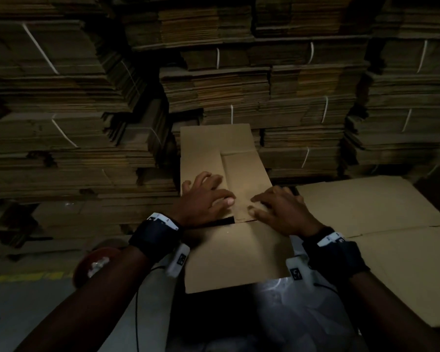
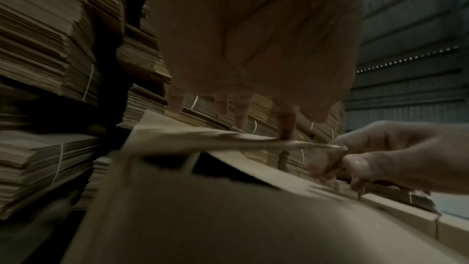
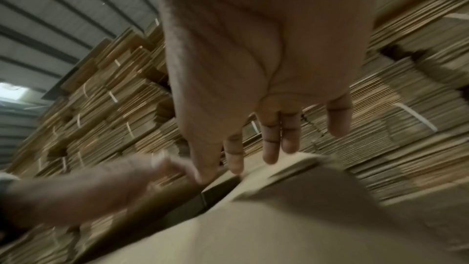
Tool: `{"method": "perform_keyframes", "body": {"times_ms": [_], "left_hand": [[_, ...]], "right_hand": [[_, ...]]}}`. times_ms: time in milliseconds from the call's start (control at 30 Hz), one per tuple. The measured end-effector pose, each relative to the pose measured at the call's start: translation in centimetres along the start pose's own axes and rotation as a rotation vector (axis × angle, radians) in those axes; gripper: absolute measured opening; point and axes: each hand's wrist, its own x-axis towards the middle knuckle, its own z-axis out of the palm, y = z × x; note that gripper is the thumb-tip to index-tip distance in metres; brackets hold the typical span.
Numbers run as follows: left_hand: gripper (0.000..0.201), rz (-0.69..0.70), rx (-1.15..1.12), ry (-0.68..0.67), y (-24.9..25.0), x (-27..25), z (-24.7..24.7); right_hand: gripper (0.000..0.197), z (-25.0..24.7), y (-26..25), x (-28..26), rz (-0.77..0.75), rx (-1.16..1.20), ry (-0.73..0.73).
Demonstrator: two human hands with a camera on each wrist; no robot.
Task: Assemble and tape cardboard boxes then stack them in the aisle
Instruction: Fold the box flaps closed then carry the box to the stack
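- The cardboard box (image 1: 226,174) stands at centre, its flaps folded inward; the near flap (image 1: 236,257) juts toward 6 o'clock.
- Left hand (image 1: 206,196) lies spread, fingers flat on the left flap.
- Right hand (image 1: 280,207) lies spread at 3 o'clock of it, pressing the flap edge.
- Strapped bundles of flat cardboard (image 1: 61,128) wall in 9 through 1 o'clock.
- A second box (image 1: 381,219) abuts at 3 o'clock.
- Open floor (image 1: 23,306) shows at 8 o'clock.

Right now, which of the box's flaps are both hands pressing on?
The side flaps folded flat between the hands: left hand and right hand rest on them. The near flap points at the person, untouched; the far flap lies beyond.
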Motion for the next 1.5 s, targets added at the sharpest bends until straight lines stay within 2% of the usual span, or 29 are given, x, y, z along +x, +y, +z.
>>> {"method": "perform_keyframes", "body": {"times_ms": [67,233,300,433,600,667,733,800,867,900,933,1000,1067,1133,1167,1200,1233,1300,1367,1400,1500], "left_hand": [[0.064,0.002,-0.038,0.058,-0.1,-0.2,-0.7],[0.056,0.0,-0.089,0.159,-0.5,-1.0,-2.3],[0.054,-0.003,-0.114,0.206,-0.8,-1.5,-2.9],[0.05,-0.008,-0.134,0.352,-1.8,-2.5,-4.1],[0.054,-0.044,-0.136,0.547,-3.0,-3.7,-6.0],[0.055,-0.089,-0.083,0.614,-3.1,-4.5,-7.0],[0.06,-0.163,0.055,0.651,-3.3,-5.4,-7.7],[0.07,-0.294,0.15,0.619,-4.2,-6.3,-7.8],[0.081,-0.484,0.17,0.533,-5.8,-6.9,-7.1],[0.084,-0.567,0.168,0.466,-6.2,-6.9,-6.6],[0.087,-0.622,0.169,0.383,-6.3,-6.9,-6.2],[0.093,-0.665,0.123,0.158,-6.0,-6.8,-5.3],[0.11,-0.697,0.015,-0.103,-5.8,-6.7,-3.9],[0.144,-0.753,-0.079,-0.346,-5.5,-6.7,-2.6],[0.155,-0.755,-0.145,-0.425,-5.4,-6.7,-1.8],[0.16,-0.733,-0.215,-0.464,-4.8,-6.8,-1.3],[0.158,-0.697,-0.278,-0.459,-4.3,-6.7,-0.8],[0.152,-0.634,-0.359,-0.377,-3.4,-6.8,0.0],[0.149,-0.615,-0.413,-0.301,-3.1,-6.9,0.5],[0.145,-0.614,-0.433,-0.282,-3.2,-7.0,0.7],[0.128,-0.584,-0.452,-0.228,-3.0,-7.5,1.3]], "right_hand": [[0.047,0.1,-0.8,0.8,-0.02,0.016,-0.029],[0.044,1.6,-2.6,3.1,-0.063,-0.063,-0.222],[0.041,2.0,-2.9,3.6,-0.072,-0.072,-0.216],[0.032,1.4,-2.8,3.7,-0.118,0.054,-0.083],[0.017,-1.5,-1.8,4.2,-0.235,0.263,0.241],[0.014,-3.4,-0.6,4.4,-0.244,0.274,0.309],[0.016,-5.2,1.1,4.3,-0.268,0.176,0.341],[0.019,-6.6,3.2,4.0,-0.23,0.009,0.36],[0.025,-7.4,5.0,3.6,-0.025,-0.13,0.348],[0.03,-7.4,5.7,3.5,0.115,-0.2,0.292],[0.042,-7.1,6.2,3.6,0.255,-0.283,0.185],[0.084,-6.0,6.7,3.5,0.399,-0.4,-0.042],[0.099,-4.2,6.4,2.9,0.454,-0.32,-0.203],[0.135,-1.8,6.6,2.6,0.436,-0.095,-0.373],[0.149,-0.7,6.3,2.2,0.411,0.019,-0.441],[0.154,0.6,6.7,2.1,0.373,0.14,-0.444],[0.149,1.5,6.8,1.8,0.328,0.256,-0.401],[0.114,2.5,7.1,1.5,0.265,0.474,-0.289],[0.087,2.9,7.0,1.2,0.199,0.631,-0.268],[0.086,2.8,6.9,1.1,0.182,0.634,-0.274],[0.099,2.1,7.0,2.3,0.174,0.455,-0.339]]}}
